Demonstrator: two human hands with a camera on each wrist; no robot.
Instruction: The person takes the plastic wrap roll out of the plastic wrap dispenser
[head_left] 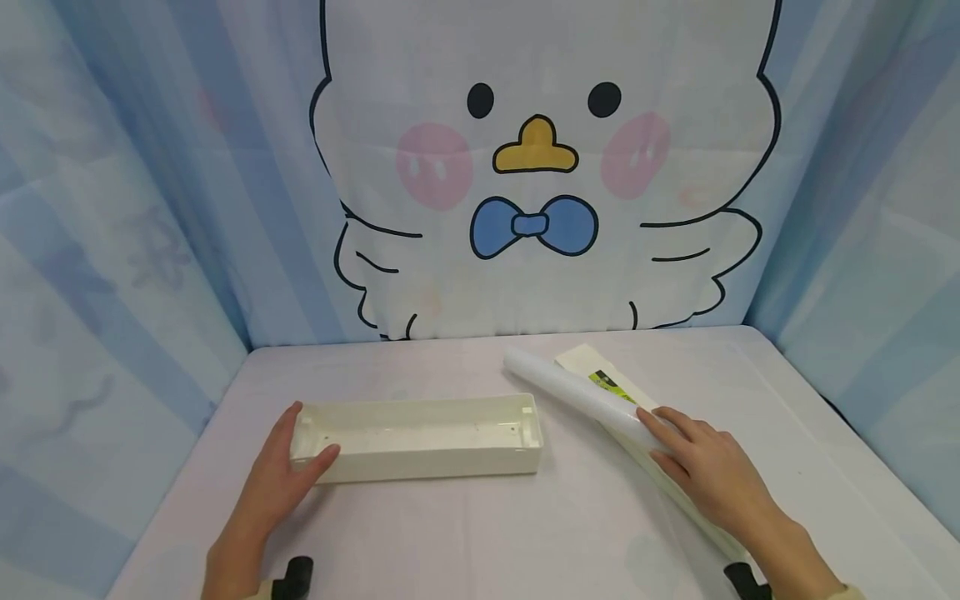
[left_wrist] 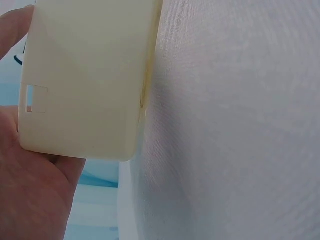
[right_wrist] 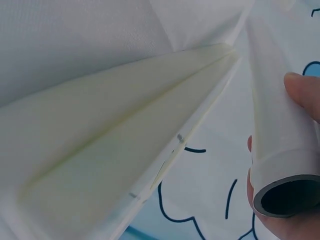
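Observation:
A long cream plastic box (head_left: 427, 465), open at the top, stands lengthwise at the left of the table. My left hand (head_left: 276, 477) grips its left end, thumb on the near wall and fingers on the far side. In the left wrist view the box's (left_wrist: 85, 75) end wall shows a small slot. My right hand (head_left: 716, 471) holds a white roll of film (head_left: 573, 392) near its close end. The right wrist view shows the roll's (right_wrist: 277, 110) dark hollow core. Under and beside the roll lies a long cream cover (head_left: 585, 360) with a yellow-green label.
A white cloth covers the table (head_left: 465, 542). Behind it hangs a blue and white curtain (head_left: 281, 208) printed with a cartoon bird. More curtain (head_left: 885, 292) hangs at the sides. Black wrist mounts (head_left: 298, 575) show at the bottom edge.

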